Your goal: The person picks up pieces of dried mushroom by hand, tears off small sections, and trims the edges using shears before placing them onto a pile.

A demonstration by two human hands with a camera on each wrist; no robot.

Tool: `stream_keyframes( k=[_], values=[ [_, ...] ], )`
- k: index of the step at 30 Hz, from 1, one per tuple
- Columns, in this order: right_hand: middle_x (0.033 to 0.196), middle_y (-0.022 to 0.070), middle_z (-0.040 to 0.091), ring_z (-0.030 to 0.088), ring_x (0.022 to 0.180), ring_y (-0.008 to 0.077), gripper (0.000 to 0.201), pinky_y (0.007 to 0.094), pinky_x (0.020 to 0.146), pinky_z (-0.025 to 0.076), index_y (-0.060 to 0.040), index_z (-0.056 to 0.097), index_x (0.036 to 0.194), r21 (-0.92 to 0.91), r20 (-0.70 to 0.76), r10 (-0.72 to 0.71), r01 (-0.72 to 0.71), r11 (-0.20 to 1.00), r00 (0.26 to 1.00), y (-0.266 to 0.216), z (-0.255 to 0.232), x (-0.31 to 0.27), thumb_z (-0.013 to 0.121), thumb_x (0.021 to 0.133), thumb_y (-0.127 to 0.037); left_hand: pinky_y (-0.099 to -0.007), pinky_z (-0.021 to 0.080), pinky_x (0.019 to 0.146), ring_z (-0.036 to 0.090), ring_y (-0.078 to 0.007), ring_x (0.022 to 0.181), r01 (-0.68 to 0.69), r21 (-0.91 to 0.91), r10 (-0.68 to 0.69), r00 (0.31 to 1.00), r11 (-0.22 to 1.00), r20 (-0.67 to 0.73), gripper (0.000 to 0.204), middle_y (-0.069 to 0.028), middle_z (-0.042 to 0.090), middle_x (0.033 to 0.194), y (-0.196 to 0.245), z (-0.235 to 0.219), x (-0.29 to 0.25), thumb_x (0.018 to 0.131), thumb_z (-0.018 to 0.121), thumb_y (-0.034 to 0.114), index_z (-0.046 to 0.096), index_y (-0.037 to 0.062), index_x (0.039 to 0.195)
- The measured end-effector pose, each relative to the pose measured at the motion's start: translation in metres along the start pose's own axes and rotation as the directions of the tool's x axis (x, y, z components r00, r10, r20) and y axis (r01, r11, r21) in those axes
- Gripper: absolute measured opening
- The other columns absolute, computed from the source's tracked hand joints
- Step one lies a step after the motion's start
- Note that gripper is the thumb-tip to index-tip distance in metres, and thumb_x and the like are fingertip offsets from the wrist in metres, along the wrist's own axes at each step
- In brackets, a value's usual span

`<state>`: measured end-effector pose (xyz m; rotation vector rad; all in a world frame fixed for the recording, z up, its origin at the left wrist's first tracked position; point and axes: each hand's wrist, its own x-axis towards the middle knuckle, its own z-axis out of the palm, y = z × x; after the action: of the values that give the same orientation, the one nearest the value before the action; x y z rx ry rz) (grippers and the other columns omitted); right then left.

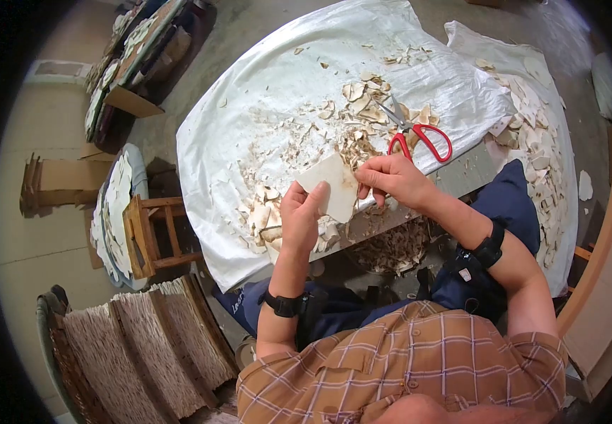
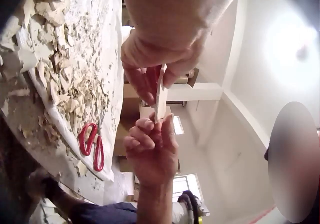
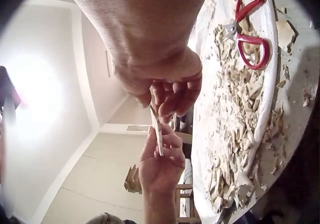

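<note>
A thin, flat, cream-coloured sheet-like piece (image 1: 335, 185) with brownish edges is held above the near side of a white-covered table. My left hand (image 1: 301, 214) pinches its left side, thumb on top. At the opposite edge, the thumb and fingers of my right hand (image 1: 395, 181) pinch the rim. Both wrist views show the piece (image 3: 158, 133) edge-on between the two hands. Red-handled scissors (image 1: 406, 128) lie with blades spread on the scraps, just beyond my right hand. Curled cream and brown scraps (image 1: 357, 148) cover the table around the piece.
White sheeting (image 1: 239, 120) drapes the table, its bare near edge (image 1: 465, 173) exposed. More flat pieces (image 1: 542, 162) lie on sheeting at the right. Dark scraps (image 1: 397, 247) gather below the table edge. A wooden stool (image 1: 140, 233) and stacked bundles (image 1: 133, 346) stand at the left.
</note>
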<state>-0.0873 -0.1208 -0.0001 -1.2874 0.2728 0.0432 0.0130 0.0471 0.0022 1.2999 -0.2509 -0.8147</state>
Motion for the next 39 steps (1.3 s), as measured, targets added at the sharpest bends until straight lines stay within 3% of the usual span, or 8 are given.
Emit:
stream_keyframes(
  k=[10, 15, 17, 20, 24, 28, 32, 39],
  values=[
    [0.063, 0.0018, 0.057, 0.049, 0.047, 0.0059, 0.022, 0.0190, 0.045, 0.040, -0.0013, 0.059, 0.075, 0.053, 0.011, -0.025, 0.024, 0.998, 1.000, 0.008, 0.003, 0.002, 0.053, 0.083, -0.021, -0.0378, 0.051, 0.071, 0.058, -0.0250, 0.091, 0.161, -0.376, -0.157, 0.987, 0.913, 0.041, 0.029, -0.0151, 0.055, 0.106, -0.001, 0.005, 0.002, 0.086, 0.048, 0.014, 0.044, -0.0014, 0.111],
    [0.061, 0.0032, 0.057, 0.052, 0.048, 0.0074, 0.022, 0.0215, 0.044, 0.042, -0.0007, 0.059, 0.074, -0.062, 0.038, 0.017, -0.015, 0.998, 0.999, 0.008, 0.006, 0.000, 0.054, 0.081, -0.021, -0.0349, 0.052, 0.067, 0.059, -0.0226, 0.086, 0.115, -0.184, -0.128, 0.990, 0.976, -0.058, 0.032, -0.0120, 0.056, 0.098, -0.007, 0.002, 0.001, 0.086, 0.048, 0.015, 0.043, -0.0001, 0.113],
    [0.058, 0.0037, 0.055, 0.052, 0.047, 0.0088, 0.023, 0.0223, 0.044, 0.043, -0.0006, 0.057, 0.068, -0.155, -0.045, -0.116, 0.108, 0.982, 0.992, 0.013, -0.001, 0.003, 0.055, 0.080, -0.020, -0.0324, 0.052, 0.061, 0.058, -0.0193, 0.077, 0.089, -0.111, -0.096, 0.994, 0.990, -0.055, 0.034, -0.0089, 0.056, 0.092, -0.007, 0.002, 0.000, 0.086, 0.048, 0.017, 0.043, 0.0021, 0.115],
    [0.061, 0.0062, 0.056, 0.049, 0.042, 0.0110, 0.020, 0.0245, 0.040, 0.041, 0.0004, 0.057, 0.072, 0.289, -0.292, -0.019, 0.107, 0.951, 0.956, -0.017, -0.021, -0.010, 0.055, 0.080, -0.018, -0.0297, 0.050, 0.055, 0.057, -0.0165, 0.066, 0.105, -0.116, -0.116, 0.989, 0.988, -0.092, 0.035, -0.0070, 0.057, 0.088, 0.002, -0.005, 0.000, 0.086, 0.048, 0.020, 0.043, 0.0045, 0.116],
    [0.065, 0.0050, 0.056, 0.046, 0.041, 0.0114, 0.013, 0.0234, 0.040, 0.042, -0.0028, 0.057, 0.073, 0.538, -0.724, 0.057, 0.510, 0.671, 0.687, -0.023, -0.084, -0.011, 0.056, 0.079, -0.015, -0.0293, 0.050, 0.052, 0.056, -0.0162, 0.062, 0.076, -0.135, -0.078, 0.997, 0.988, -0.011, 0.031, -0.0078, 0.057, 0.085, 0.005, -0.015, 0.000, 0.085, 0.050, 0.017, 0.044, 0.0033, 0.112],
    [0.067, 0.0046, 0.056, 0.048, 0.048, 0.0101, 0.018, 0.0231, 0.049, 0.046, -0.0040, 0.053, 0.082, 0.427, -0.901, 0.105, 0.810, 0.402, 0.422, -0.049, -0.140, -0.043, 0.052, 0.084, -0.021, -0.0297, 0.050, 0.052, 0.056, -0.0158, 0.061, 0.085, -0.155, -0.082, 0.996, 0.984, 0.023, 0.028, -0.0083, 0.057, 0.082, 0.010, -0.013, -0.006, 0.084, 0.052, 0.014, 0.046, 0.0025, 0.108],
    [0.074, 0.0061, 0.057, 0.050, 0.050, 0.0095, 0.012, 0.0205, 0.045, 0.046, -0.0046, 0.057, 0.087, 0.657, -0.688, 0.151, 0.522, 0.544, 0.710, -0.020, -0.158, -0.026, 0.056, 0.081, -0.015, -0.0278, 0.050, 0.052, 0.056, -0.0144, 0.060, 0.077, -0.129, -0.075, 0.997, 0.989, 0.013, 0.028, -0.0074, 0.057, 0.080, 0.008, -0.017, -0.004, 0.084, 0.052, 0.014, 0.046, 0.0025, 0.109],
    [0.065, 0.0012, 0.053, 0.047, 0.046, 0.0077, 0.018, 0.0206, 0.043, 0.042, -0.0015, 0.054, 0.096, 0.586, -0.422, 0.061, 0.221, 0.779, 0.905, -0.017, -0.073, 0.005, 0.050, 0.080, -0.011, -0.0263, 0.049, 0.052, 0.055, -0.0138, 0.059, 0.076, -0.062, -0.079, 0.996, 0.995, -0.039, 0.025, -0.0066, 0.057, 0.080, 0.007, -0.028, 0.007, 0.083, 0.053, 0.012, 0.048, 0.0033, 0.105]
  ],
)
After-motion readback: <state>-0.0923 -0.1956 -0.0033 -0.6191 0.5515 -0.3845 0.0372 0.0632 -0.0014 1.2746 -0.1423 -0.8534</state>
